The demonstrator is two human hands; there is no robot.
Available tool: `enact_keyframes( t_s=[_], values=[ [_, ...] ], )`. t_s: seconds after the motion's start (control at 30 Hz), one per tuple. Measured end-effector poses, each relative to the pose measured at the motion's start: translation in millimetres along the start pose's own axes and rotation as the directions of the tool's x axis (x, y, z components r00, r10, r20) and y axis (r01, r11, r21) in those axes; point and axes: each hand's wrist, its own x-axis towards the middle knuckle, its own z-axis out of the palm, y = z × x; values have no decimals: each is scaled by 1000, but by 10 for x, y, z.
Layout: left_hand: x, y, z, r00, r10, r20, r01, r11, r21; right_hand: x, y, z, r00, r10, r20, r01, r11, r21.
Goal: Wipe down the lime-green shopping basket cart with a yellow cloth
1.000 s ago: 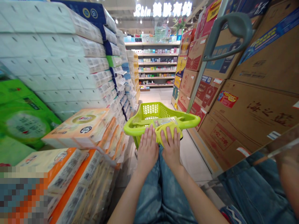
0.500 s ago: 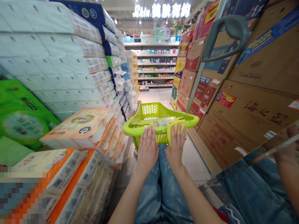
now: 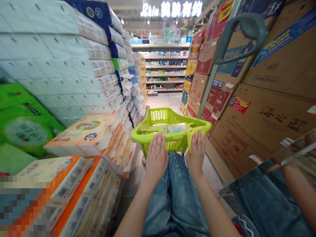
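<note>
A lime-green plastic shopping basket (image 3: 148, 135) with a pull handle (image 3: 214, 56) stands in front of my knees. My left hand (image 3: 157, 156) lies against its near rim, fingers stretched out and nothing held. A yellow cloth (image 3: 191, 133) is folded over the near rim towards the right corner, and my right hand (image 3: 197, 154) presses it there with the fingers over it. Between the hands, a clear label holder (image 3: 174, 128) is fixed along the basket's rim. Through the basket's holes I see the floor.
Stacked white tissue packs (image 3: 56, 49) rise on the left, with orange tissue packs (image 3: 84, 131) and a green pack (image 3: 24, 121) nearer. Cardboard cartons (image 3: 271, 108) wall the right side, and a reflective panel (image 3: 276, 187) leans low there. Shelves (image 3: 165, 67) stand at the aisle's end.
My right hand has slid to the right along the basket rim, taking the yellow cloth with it and uncovering more of the label holder. The left hand stays in place.
</note>
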Motion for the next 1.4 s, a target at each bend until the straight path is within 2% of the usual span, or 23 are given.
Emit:
enact_keyframes(
  t_s=[0.1, 0.2, 0.27, 0.33, 0.43, 0.5, 0.6, 0.73, 0.8, 0.9, 1.0, 1.17, 1.27, 1.4],
  values=[
    [5, 14, -2, 1000, -7, -5, 7, 1000, -2, 18, 5, -34, 997, 74, 3, -74, 994, 77],
    [5, 14, -1, 1000, -6, -10, 6, 1000, -3, 11, -202, -26, 993, 118, 24, -121, 980, 159],
    [0, 4, 1, 1000, -5, -12, 5, 1000, -7, -12, -403, 1, 996, 79, 44, -85, 984, 160],
    [-7, -13, 4, 1000, 2, -7, -2, 1000, -17, -42, -589, 33, 997, -15, 69, 5, 991, 136],
    [-17, -36, 7, 1000, 19, 8, -19, 999, -34, -76, -721, 58, 988, -125, 94, 115, 987, 110],
    [-18, -40, 7, 1000, 16, 6, -16, 999, -36, -80, -676, 49, 983, -151, 108, 143, 986, 85],
    [-12, -29, 1, 1000, 7, -13, -7, 999, -33, -67, -451, 6, 984, -141, 106, 138, 990, 39],
    [-2, -6, -14, 1000, 5, -6, -5, 1000, -23, -52, -112, -49, 999, -13, 40, 11, 999, 42],
    [1, 2, -17, 1000, 0, 4, 0, 1000, -20, -51, -34, -61, 998, 49, 34, -52, 996, 76],
    [2, 11, -14, 1000, -10, 9, 11, 1000, -22, -55, -103, -50, 991, 123, 44, -129, 976, 177],
    [-2, 12, -9, 1000, -11, 2, 11, 1000, -29, -68, -354, -8, 985, 164, 55, -173, 957, 235],
    [-17, -25, -12, 1000, 7, 5, -7, 998, -55, -122, -750, 66, 993, -18, 112, -1, 986, 168],
    [-17, -43, -21, 1000, 15, 11, -14, 998, -58, -140, -742, 58, 990, -88, 112, 73, 989, 128],
    [-5, -33, -26, 1000, 13, -2, -13, 999, -36, -120, -447, -7, 989, -106, 104, 98, 992, 81]
  ],
)
